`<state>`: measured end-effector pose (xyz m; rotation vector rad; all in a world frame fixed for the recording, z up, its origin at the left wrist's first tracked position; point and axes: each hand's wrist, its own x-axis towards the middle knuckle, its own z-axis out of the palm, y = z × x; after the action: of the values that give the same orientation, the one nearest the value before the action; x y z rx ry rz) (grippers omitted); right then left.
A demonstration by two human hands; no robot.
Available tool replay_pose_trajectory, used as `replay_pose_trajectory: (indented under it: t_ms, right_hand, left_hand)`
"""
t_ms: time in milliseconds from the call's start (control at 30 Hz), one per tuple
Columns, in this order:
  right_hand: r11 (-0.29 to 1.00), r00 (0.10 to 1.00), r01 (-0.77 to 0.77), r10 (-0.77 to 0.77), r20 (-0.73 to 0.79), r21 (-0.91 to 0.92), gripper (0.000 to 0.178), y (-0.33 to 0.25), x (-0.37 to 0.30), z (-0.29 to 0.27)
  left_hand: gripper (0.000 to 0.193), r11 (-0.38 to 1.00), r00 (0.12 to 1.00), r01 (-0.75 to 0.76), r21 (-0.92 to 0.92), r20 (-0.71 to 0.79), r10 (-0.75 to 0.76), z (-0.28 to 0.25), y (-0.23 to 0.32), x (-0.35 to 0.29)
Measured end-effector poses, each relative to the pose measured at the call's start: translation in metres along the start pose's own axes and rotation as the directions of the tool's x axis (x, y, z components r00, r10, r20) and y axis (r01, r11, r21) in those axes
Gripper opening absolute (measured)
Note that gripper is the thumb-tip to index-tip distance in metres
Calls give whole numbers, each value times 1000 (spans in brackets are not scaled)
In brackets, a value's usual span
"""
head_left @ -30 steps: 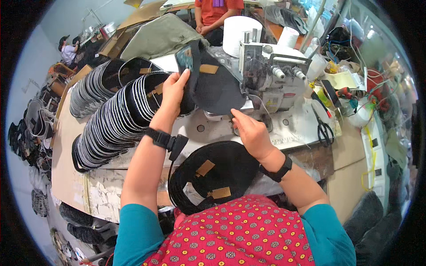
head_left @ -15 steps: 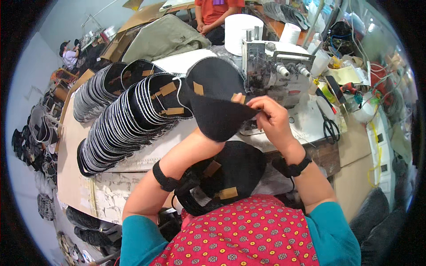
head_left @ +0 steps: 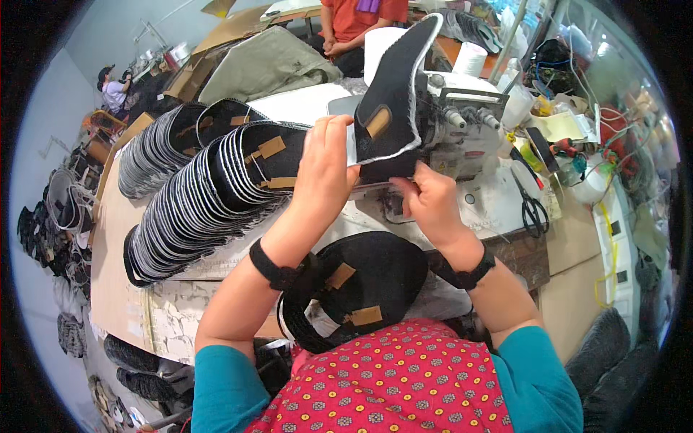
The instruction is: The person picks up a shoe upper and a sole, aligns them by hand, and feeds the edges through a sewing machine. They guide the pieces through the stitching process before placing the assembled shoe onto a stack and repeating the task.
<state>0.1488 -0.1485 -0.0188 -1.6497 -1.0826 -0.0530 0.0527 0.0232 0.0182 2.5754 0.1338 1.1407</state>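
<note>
A black fabric piece with a white stitched edge and a tan tab stands raised in front of the sewing machine. My left hand is closed on its left side, near a pale strip. My right hand has its fingers curled in a pinch at the dark lower edge, close to the machine's front. Below my hands, at the table edge, lies a pile of similar black pieces with tan tabs. A long nested row of white-edged black pieces rests left of my left hand.
Another nested stack stands farther left on the table. Black scissors lie right of the machine. White thread cones stand behind it. Cluttered tools and bags fill the right. A person in an orange-red top sits across, hands together.
The fabric piece has been turned and lifted, showing its white edge by the machine. My left hand has come out from behind it onto its left side; my right hand has moved slightly down.
</note>
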Motion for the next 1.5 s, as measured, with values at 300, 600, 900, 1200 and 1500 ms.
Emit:
replay_pose_trajectory:
  t_ms: [300, 600, 900, 1200, 1500]
  right_hand:
    - [976, 971, -209, 200, 130, 59, 17, 5, -24, -23]
    - [977, 978, 85, -120, 173, 195, 21, 16, -46, -29]
    - [985, 986, 165, -165, 1, -44, 18, 28, -17, 7]
    - [971, 984, 178, -172, 50, -157, 38, 22, -19, -11]
    - [983, 983, -182, 182, -15, 0, 16, -2, -59, -18]
  left_hand:
    - [49, 562, 794, 572, -598, 576, -195, 16, -12, 6]
    - [26, 161, 684, 593, -789, 389, -617, 15, -45, -11]
    - [23, 333, 715, 545, -769, 219, -664, 17, -93, 2]
    - [35, 246, 293, 941, -233, 924, -246, -51, -14, -48]
    - [28, 416, 768, 636, -650, 479, -426, -11, -11, -22]
